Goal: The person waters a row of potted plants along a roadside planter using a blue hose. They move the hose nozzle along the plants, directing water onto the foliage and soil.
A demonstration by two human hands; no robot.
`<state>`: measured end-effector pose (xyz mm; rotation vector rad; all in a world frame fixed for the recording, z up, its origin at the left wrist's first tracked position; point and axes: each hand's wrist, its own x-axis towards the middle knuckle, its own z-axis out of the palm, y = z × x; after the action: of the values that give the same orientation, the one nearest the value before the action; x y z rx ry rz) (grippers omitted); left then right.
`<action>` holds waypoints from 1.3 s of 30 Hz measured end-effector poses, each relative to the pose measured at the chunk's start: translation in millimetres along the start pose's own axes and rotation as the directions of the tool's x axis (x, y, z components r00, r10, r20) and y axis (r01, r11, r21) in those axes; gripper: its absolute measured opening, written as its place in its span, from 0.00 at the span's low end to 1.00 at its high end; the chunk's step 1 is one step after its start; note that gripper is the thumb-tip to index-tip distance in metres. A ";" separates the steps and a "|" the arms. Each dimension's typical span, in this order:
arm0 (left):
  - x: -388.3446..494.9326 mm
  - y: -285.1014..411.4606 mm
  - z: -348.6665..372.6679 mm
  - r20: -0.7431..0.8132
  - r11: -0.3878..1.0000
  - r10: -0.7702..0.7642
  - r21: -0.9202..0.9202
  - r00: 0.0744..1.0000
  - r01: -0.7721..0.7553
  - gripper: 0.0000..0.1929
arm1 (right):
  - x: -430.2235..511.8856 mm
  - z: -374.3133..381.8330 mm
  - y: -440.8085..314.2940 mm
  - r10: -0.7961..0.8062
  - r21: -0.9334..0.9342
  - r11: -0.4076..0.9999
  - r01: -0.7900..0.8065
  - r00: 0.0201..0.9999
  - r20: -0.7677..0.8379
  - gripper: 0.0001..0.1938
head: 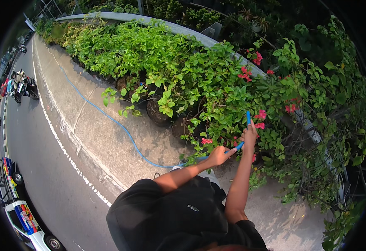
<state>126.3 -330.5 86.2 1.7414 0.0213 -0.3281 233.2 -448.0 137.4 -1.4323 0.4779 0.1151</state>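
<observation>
My right hand (249, 136) grips a blue garden hose (132, 141) close to its end, which points up and away from me into the leaves. Further back along the same hose, my left hand (219, 156) is closed around it, with the thumb or a finger lying along the tube. Beneath and beyond both hands is a dense row of leafy green plants (183, 69). Pink-red bougainvillea flowers (260, 114) show right beside the hose end. I cannot make out any water leaving it.
The hose trails left along a concrete pavement (98, 131). Plant root balls or pots (158, 113) stand at its edge, before a low curved wall (183, 29). Left of the kerb runs a road (45, 150) with motorcycles (21, 86) and a white painted vehicle (26, 219).
</observation>
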 end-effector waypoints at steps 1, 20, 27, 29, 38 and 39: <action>4.3 4.7 -1.3 -0.010 1.000 0.003 -0.027 1.000 -0.003 0.31 | 5.4 1.6 -4.1 -0.003 -0.009 1.000 0.003 1.000 0.012 0.24; 47.2 33.8 -19.8 -0.292 0.999 -0.004 0.039 0.956 0.016 0.33 | 75.0 58.7 -36.5 0.073 -0.196 0.981 -0.003 0.934 0.349 0.24; 40.2 36.0 -18.5 -0.498 0.998 -0.059 -0.030 0.865 0.050 0.34 | 80.9 88.4 -24.1 0.125 -0.220 0.975 -0.008 0.844 0.522 0.25; 39.8 36.4 -18.1 -0.525 0.996 -0.089 -0.041 0.846 0.079 0.35 | 79.6 92.5 -25.0 0.131 -0.247 0.969 0.006 0.835 0.534 0.26; 63.9 31.6 6.4 -0.527 0.997 -0.054 0.017 0.848 0.074 0.34 | 98.8 70.4 -29.3 0.144 -0.292 0.956 0.005 0.863 0.485 0.25; 65.1 32.1 9.2 -0.524 0.997 -0.059 0.014 0.850 0.078 0.33 | 99.3 67.0 -29.5 0.153 -0.305 0.952 -0.002 0.867 0.474 0.25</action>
<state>193.1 -356.7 100.6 1.8215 0.4782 0.1080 349.8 -408.1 130.6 -1.6044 0.0924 0.6291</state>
